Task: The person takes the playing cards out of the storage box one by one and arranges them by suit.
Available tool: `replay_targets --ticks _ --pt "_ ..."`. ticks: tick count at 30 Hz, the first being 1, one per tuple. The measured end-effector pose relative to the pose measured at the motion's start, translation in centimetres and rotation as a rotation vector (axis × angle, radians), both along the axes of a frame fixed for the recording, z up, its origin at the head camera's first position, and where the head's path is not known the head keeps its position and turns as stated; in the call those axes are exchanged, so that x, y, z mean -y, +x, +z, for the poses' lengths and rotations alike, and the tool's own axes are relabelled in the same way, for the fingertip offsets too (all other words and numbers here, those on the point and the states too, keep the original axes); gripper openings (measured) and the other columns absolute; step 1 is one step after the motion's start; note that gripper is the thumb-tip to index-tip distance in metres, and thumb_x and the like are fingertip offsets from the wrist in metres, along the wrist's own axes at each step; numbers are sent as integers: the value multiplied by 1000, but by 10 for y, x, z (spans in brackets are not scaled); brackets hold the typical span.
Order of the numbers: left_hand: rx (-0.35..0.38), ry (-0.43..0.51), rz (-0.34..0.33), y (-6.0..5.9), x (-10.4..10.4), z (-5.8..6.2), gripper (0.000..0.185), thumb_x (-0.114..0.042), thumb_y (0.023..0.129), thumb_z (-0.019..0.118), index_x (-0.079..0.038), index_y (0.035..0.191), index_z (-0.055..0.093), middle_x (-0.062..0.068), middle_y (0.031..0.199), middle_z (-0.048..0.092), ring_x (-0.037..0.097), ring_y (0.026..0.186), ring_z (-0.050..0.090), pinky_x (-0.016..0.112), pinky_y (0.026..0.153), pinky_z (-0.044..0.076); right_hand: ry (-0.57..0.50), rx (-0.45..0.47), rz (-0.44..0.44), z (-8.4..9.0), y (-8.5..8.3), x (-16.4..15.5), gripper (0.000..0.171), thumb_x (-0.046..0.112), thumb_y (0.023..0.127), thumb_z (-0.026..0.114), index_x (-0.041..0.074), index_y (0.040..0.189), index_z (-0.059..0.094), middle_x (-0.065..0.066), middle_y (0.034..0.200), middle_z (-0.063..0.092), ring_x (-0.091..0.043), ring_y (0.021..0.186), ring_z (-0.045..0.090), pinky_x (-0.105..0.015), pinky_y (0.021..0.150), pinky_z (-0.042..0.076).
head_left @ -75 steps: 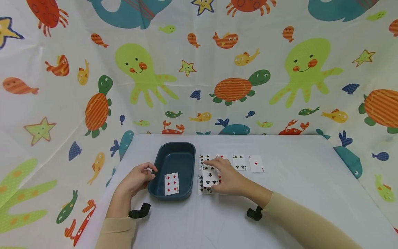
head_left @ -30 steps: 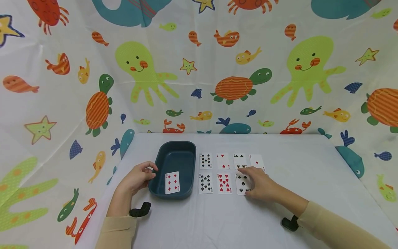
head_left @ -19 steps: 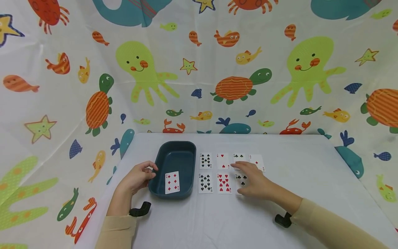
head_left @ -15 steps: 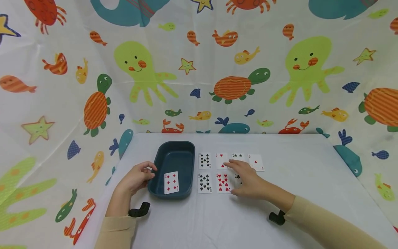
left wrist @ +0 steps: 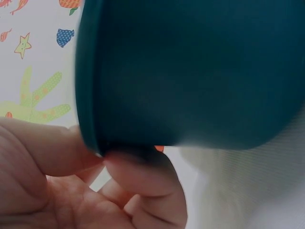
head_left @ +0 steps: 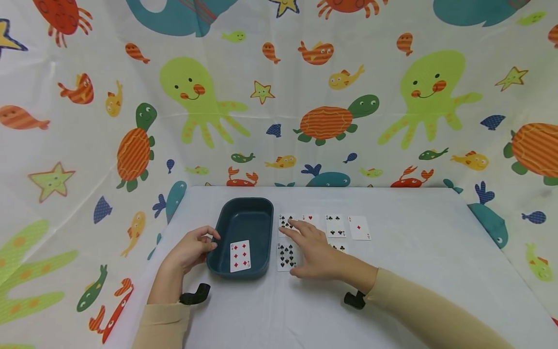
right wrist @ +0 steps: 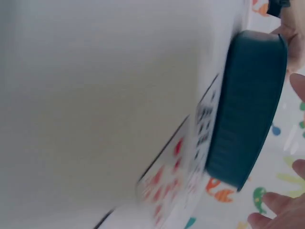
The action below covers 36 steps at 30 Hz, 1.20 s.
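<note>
In the head view, my left hand (head_left: 189,252) pinches the left rim of a dark teal tray (head_left: 244,225); the left wrist view shows thumb and fingers (left wrist: 143,176) at its edge. One six of diamonds card (head_left: 240,256) lies inside the tray. My right hand (head_left: 316,252) hovers over the left part of two rows of face-up playing cards, fingers spread, holding nothing. Beneath it, a spade card (head_left: 286,257) shows in the near row, while the near heart card is hidden by the hand. The near club card (head_left: 338,248) is partly covered. Spread fingertips (right wrist: 279,202) edge the right wrist view.
In the far row lie another spade card (head_left: 285,220), a two of hearts (head_left: 310,218), a four of clubs (head_left: 335,226) and an ace of diamonds (head_left: 359,228). All rest on a white-covered table (head_left: 418,252), with a sea-animal cloth (head_left: 283,97) behind.
My right hand carried a club card rightward, laid it at the near row's right end and let go. It has since swung back left, without a card. My left hand stays at the tray.
</note>
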<state>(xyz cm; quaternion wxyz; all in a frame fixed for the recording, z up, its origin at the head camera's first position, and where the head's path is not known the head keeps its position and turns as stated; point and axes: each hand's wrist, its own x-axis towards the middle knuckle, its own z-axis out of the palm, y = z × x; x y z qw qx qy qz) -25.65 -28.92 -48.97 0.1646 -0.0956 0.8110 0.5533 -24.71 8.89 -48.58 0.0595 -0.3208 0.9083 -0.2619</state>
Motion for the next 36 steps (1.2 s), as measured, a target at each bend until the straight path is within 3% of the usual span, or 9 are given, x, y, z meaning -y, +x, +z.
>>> replay_targets --ticks 10,17,24,36 --pt "1 10 6 1 1 0 26 -6 104 61 -1 130 61 7 87 55 26 82 58 29 68 55 13 -39 47 12 -4 47 107 42 84 89 35 170 26 -2 180 19 -34 165 19 -72 126 24" --pt "-7 9 -5 1 1 1 26 -6 105 61 0 130 61 7 86 54 25 81 58 29 68 55 33 -82 59 15 -9 76 108 38 83 92 31 170 28 -5 179 23 -38 165 19 -70 126 26" --pt "-15 26 -20 1 1 0 26 -7 105 61 -1 130 60 6 85 55 25 80 59 30 69 56 106 -141 87 14 -16 98 107 42 86 89 31 171 26 -6 179 24 -37 165 21 -68 128 25" --pt "-14 28 -32 2 2 0 25 -8 106 61 -1 130 60 7 86 56 25 81 59 29 68 56 214 -142 141 9 -21 129 108 46 84 90 33 171 26 -7 178 25 -34 164 24 -61 132 24"
